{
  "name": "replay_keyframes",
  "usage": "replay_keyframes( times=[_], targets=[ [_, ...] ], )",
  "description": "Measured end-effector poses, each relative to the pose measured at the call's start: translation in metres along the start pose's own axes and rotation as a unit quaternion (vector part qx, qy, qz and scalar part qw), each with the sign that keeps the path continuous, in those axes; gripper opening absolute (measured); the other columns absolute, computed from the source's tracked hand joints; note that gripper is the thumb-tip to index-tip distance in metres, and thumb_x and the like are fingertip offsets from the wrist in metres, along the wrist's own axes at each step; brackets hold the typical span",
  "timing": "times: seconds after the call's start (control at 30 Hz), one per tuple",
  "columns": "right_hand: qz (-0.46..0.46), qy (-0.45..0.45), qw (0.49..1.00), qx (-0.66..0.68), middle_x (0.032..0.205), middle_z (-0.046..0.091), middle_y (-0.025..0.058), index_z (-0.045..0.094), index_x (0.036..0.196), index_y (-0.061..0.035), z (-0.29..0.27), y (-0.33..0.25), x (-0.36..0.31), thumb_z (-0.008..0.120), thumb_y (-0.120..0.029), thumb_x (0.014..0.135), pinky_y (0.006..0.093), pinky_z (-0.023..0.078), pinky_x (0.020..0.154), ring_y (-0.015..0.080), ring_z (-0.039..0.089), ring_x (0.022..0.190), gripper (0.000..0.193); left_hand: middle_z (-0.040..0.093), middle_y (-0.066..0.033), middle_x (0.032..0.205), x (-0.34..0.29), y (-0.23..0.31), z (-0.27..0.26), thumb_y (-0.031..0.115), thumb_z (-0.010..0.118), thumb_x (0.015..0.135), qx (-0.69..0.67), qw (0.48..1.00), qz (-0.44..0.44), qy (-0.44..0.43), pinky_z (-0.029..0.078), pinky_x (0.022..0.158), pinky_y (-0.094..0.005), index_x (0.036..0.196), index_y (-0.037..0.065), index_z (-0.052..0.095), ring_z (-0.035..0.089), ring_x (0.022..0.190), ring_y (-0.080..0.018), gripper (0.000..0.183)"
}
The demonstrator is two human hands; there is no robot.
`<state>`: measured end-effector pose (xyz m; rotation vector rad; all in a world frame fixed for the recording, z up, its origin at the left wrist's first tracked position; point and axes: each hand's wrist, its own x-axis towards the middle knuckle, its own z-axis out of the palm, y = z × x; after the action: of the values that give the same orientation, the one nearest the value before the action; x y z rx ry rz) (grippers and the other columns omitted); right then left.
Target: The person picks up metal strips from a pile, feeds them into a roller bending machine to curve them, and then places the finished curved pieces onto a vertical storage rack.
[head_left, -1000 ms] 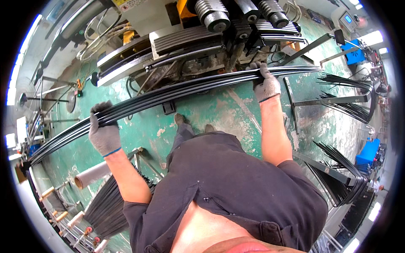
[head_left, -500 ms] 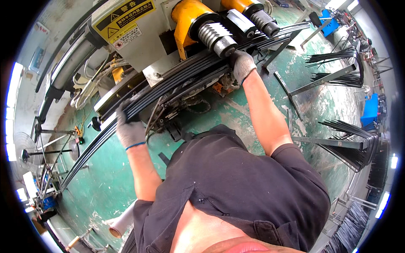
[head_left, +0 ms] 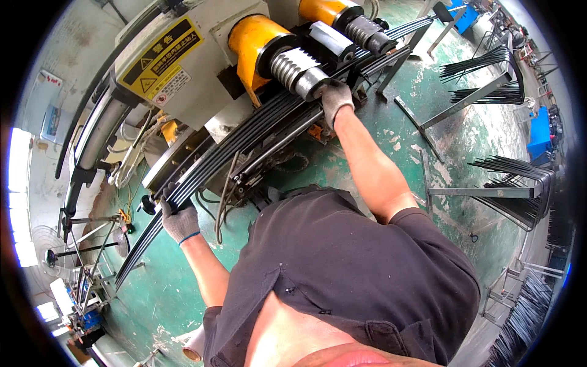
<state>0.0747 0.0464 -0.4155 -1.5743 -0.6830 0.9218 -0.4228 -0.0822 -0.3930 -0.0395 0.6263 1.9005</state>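
Note:
A bundle of long, thin black metal rods [head_left: 226, 151] runs slantwise along the machine, from lower left to upper right. My left hand [head_left: 179, 221], in a pale knit glove with dark fingertips, is closed around the bundle near its lower-left stretch. My right hand [head_left: 337, 101], gloved too, is closed at the rods just beside the grooved steel roller [head_left: 301, 72]; its fingertips are partly hidden. Behind that roller is a yellow housing [head_left: 260, 40]. A second grooved roller [head_left: 371, 33] stands farther right, with a metal block [head_left: 330, 41] between the two.
The grey machine body [head_left: 202, 67] bears a yellow warning label. Racks of bent black rods [head_left: 510, 192] stand at the right, with a metal stand [head_left: 422, 125] nearer. A floor fan [head_left: 52, 257] is at the left. Below lies a cardboard tube [head_left: 192, 352] on the green floor.
The whole view has shifted, the machine now sitting slightly lower and farther left. My left hand is lower in the picture, its grip around the rods more plainly seen. My right hand remains by the roller.

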Motion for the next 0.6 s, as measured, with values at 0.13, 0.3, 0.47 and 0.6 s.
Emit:
replay_keyframes(
  times=[0.13,0.3,0.47,0.6],
  targets=[
    [0.012,0.020,1.000,0.004,0.117,0.075,0.0184,0.072,0.120,0.0051,0.002,-0.006,-0.006,0.058,-0.032,0.104,0.0376,0.048,0.095,0.0250,0.069,0.107,0.043,0.068,-0.0213,0.133,-0.020,-0.059,0.044,0.017,0.053,0.108,0.071,0.997,-0.002,0.041,0.045,0.118,-0.0525,0.126,-0.006,0.064,0.062,0.128,-0.0349,0.032],
    [0.020,0.017,0.999,0.025,0.112,0.075,0.0185,0.071,0.120,0.0087,0.003,0.005,-0.006,0.056,-0.040,0.107,0.0375,0.048,0.092,0.0226,0.065,0.099,0.052,0.066,-0.0163,0.136,-0.020,-0.109,0.033,0.024,0.053,0.109,0.062,0.994,-0.083,-0.037,0.045,0.117,-0.0539,0.132,-0.001,0.061,0.060,0.129,-0.0349,0.035],
    [0.086,0.014,0.984,0.157,0.108,0.072,0.0075,0.067,0.128,0.0062,-0.028,-0.029,-0.062,0.065,-0.031,0.105,0.0306,0.049,0.084,0.0167,0.064,0.092,0.043,0.066,-0.0172,0.135,-0.002,-0.057,-0.008,0.028,0.049,0.111,0.070,0.997,0.023,-0.025,0.045,0.117,-0.0540,0.130,-0.003,0.061,0.060,0.130,-0.0357,0.039],
    [0.117,-0.007,0.986,0.114,0.107,0.073,0.0071,0.068,0.122,0.0010,-0.073,0.021,-0.059,0.064,-0.037,0.106,0.0347,0.054,0.082,0.0187,0.068,0.090,0.041,0.068,-0.0184,0.129,0.012,-0.006,-0.021,0.025,0.044,0.112,0.048,0.994,0.075,0.057,0.046,0.116,-0.0530,0.123,-0.003,0.062,0.061,0.126,-0.0360,0.035]
  ],
)
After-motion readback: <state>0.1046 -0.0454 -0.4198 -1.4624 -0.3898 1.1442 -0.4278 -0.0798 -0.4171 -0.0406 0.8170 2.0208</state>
